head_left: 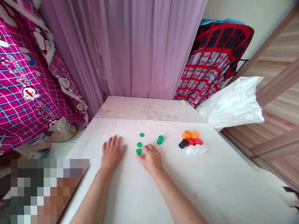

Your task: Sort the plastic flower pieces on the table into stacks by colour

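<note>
My left hand lies flat on the table at the left, palm down with its fingers spread, holding nothing. My right hand has its thumb and forefinger at the edges of a small green crocheted round, which rests on or just over the tabletop. Beyond it, a second green round and a third green round lie flat in a line going away from me. A stack of green rounds leans on its side to the right of them.
Right of my hands sit piles of crocheted pieces: orange, red, black and white. A white plastic bag hangs at the right edge of the table. A purple curtain stands behind.
</note>
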The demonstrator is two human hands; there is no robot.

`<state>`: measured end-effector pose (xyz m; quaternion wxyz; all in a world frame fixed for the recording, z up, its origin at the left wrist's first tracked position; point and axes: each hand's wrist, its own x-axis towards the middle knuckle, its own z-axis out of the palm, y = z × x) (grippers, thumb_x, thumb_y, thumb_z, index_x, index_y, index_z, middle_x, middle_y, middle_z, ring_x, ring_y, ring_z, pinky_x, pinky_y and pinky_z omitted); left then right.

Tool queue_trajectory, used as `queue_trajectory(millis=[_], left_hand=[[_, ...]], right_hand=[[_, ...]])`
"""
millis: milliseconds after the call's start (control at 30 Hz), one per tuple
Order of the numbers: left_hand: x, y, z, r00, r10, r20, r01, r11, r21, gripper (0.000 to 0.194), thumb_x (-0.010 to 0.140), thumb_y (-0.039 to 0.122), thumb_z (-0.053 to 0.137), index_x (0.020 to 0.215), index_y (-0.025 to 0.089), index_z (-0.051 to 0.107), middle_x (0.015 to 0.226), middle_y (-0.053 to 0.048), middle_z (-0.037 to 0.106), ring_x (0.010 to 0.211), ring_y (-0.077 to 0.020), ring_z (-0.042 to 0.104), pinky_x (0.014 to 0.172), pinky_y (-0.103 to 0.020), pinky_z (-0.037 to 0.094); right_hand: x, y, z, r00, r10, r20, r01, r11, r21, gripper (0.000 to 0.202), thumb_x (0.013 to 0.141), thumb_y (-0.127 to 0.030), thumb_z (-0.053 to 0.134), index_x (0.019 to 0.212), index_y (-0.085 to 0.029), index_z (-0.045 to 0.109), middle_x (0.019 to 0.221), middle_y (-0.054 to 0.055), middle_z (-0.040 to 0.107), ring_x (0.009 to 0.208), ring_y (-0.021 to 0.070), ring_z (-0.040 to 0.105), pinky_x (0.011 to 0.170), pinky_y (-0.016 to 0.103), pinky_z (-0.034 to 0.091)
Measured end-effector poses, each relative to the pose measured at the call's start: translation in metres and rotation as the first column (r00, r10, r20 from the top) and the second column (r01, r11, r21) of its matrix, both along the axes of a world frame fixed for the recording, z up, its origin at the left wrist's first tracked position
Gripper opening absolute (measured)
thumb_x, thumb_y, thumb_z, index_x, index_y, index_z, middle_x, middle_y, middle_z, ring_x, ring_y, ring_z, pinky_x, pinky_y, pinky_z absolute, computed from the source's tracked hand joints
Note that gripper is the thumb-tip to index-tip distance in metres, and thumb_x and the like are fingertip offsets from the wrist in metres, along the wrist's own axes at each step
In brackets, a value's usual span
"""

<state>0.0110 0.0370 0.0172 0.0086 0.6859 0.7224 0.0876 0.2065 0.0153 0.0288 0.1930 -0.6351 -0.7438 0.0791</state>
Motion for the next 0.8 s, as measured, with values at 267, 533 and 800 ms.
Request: queue_trajectory(millis=[267, 533, 800], left_hand=[[0.002, 0.000, 0.004, 1.000, 0.004, 0.024, -0.003, 1.000, -0.005, 0.056, 0.093, 0.048, 0.038, 0.142, 0.019, 0.046, 0.153, -0.010, 0.039, 0.143, -0.0297, 0.032, 0.116, -0.052, 0.023], [0.001, 0.000, 0.003, 1.000, -0.003, 0.029, 0.003, 1.000, 0.012, 0.055, 0.093, 0.047, 0.038, 0.141, 0.020, 0.047, 0.153, -0.011, 0.040, 0.142, -0.0305, 0.033, 0.115, -0.053, 0.023], [0.001, -0.001, 0.003, 0.999, -0.008, 0.035, 0.008, 1.000, 0.012, 0.054, 0.093, 0.047, 0.039, 0.141, 0.021, 0.047, 0.153, -0.011, 0.040, 0.142, -0.0304, 0.033, 0.115, -0.053, 0.023]], right_hand=[[-0.009, 0.001, -0.001, 0.999, -0.018, 0.044, 0.020, 0.998, -0.054, 0.017, 0.084, -0.030, 0.062, 0.096, -0.021, 0.069, 0.095, 0.005, 0.068, 0.092, 0.0186, 0.063, 0.082, 0.028, 0.045], [-0.016, -0.001, 0.004, 0.998, -0.034, 0.061, 0.038, 0.997, -0.063, 0.024, 0.080, -0.040, 0.068, 0.094, -0.021, 0.068, 0.096, 0.007, 0.068, 0.092, 0.0213, 0.063, 0.079, 0.030, 0.047], [-0.013, -0.007, 0.003, 1.000, -0.028, -0.008, 0.027, 0.996, -0.090, 0.010, 0.079, -0.027, 0.064, 0.087, -0.023, 0.068, 0.091, 0.004, 0.069, 0.088, 0.0182, 0.064, 0.076, 0.027, 0.045]])
